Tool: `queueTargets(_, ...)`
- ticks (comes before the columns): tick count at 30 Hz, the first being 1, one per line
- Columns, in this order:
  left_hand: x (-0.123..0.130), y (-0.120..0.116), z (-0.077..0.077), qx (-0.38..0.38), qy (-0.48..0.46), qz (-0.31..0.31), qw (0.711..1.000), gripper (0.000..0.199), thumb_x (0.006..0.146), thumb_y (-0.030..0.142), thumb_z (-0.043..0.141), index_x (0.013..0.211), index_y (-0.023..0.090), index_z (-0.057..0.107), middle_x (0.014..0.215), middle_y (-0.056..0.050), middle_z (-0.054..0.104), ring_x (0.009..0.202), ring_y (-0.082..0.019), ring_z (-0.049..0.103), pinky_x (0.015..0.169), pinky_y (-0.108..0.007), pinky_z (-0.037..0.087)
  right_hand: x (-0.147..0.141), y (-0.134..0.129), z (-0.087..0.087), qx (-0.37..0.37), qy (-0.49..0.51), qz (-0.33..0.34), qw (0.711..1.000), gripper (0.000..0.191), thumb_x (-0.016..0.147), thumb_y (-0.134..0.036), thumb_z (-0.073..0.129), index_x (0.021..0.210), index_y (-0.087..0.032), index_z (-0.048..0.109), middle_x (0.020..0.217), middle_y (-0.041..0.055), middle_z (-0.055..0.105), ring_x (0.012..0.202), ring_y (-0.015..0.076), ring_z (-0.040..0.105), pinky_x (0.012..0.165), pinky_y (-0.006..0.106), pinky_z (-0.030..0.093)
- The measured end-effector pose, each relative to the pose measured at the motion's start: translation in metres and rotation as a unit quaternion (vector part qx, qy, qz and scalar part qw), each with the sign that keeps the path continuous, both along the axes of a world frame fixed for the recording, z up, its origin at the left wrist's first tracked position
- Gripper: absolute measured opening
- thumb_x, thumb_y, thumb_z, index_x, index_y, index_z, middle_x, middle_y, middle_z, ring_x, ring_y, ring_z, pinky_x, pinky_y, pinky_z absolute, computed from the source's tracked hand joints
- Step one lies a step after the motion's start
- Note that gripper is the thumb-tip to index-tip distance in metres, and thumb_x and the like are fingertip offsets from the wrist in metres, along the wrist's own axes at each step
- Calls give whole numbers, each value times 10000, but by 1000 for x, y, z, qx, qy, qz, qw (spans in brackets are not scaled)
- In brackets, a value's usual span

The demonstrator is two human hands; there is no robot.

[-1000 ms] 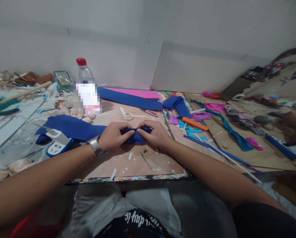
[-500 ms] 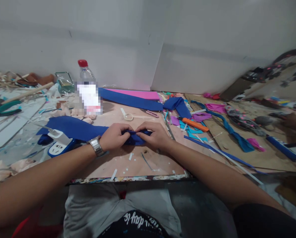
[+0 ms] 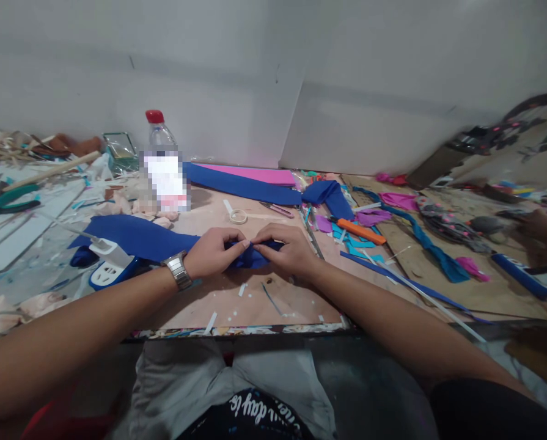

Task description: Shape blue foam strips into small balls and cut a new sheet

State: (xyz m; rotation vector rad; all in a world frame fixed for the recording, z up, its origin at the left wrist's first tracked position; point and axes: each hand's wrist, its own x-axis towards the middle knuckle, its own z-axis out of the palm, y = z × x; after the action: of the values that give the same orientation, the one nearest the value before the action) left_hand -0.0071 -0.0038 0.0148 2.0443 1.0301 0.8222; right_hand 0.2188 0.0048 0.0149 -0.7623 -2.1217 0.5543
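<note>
A long strip of blue fabric (image 3: 135,237) lies across the work board (image 3: 236,299), its left part flat and its right end gathered between my hands. My left hand (image 3: 216,250), with a metal watch at the wrist, pinches the strip between thumb and fingers. Right beside it, my right hand (image 3: 291,249) pinches the same cloth, and the two thumb tips nearly meet. The folds under the fingers are partly hidden. Just behind my hands lies a pale ring-shaped band (image 3: 238,216).
A red-capped bottle (image 3: 158,125) stands behind a blurred phone. A white plug sits in a blue power strip (image 3: 103,275) at left. Further blue strips (image 3: 245,184), an orange cutter (image 3: 360,231) and green-handled pliers (image 3: 11,198) lie about. Another person's hand (image 3: 546,229) is at far right.
My thumbs have shifted slightly on the gathered blue fabric, the left thumb now reaching closer to the right. Both hands stay in the same place.
</note>
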Motion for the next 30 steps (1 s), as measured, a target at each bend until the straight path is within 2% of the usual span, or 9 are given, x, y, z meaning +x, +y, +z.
queueTargets(7,2,1,-2,-8,-13,32,999,282,940,374,567,835,157,714,780,-30,720,719,-156,612,670,-269,453,0,-1,0,11,-16,-9,1000,113,908,-216,688,967,-213,785,924,66,787,858,196,735,819,334,575)
queueTargets(14,0,0,0,25,-2,9,1000,193,864,303,650,978,173,735,965,-41,765,880,-199,679,829,-315,497,0,-2,1,8,-6,-46,999,98,894,-252,714,940,-202,783,924,69,798,843,199,742,817,330,574)
queueTargets(21,1,0,1,27,30,24,999,285,944,370,557,871,174,750,813,-26,749,747,-175,641,731,-295,462,-1,-3,1,-41,5,-67,997,103,880,-255,700,911,-196,778,885,49,796,811,190,735,796,305,575)
queueTargets(27,0,-1,-1,53,33,-4,998,309,962,366,546,833,178,754,737,-6,723,676,-148,605,679,-271,433,0,-2,1,-23,-11,-30,999,114,895,-252,696,948,-202,783,918,63,796,828,194,735,817,325,576)
queueTargets(30,0,-1,-1,65,30,-12,997,240,940,311,562,896,194,766,809,-6,759,730,-157,647,728,-272,456,1,-1,0,4,-14,1,1000,118,909,-224,681,959,-210,787,922,64,797,829,190,737,815,325,576)
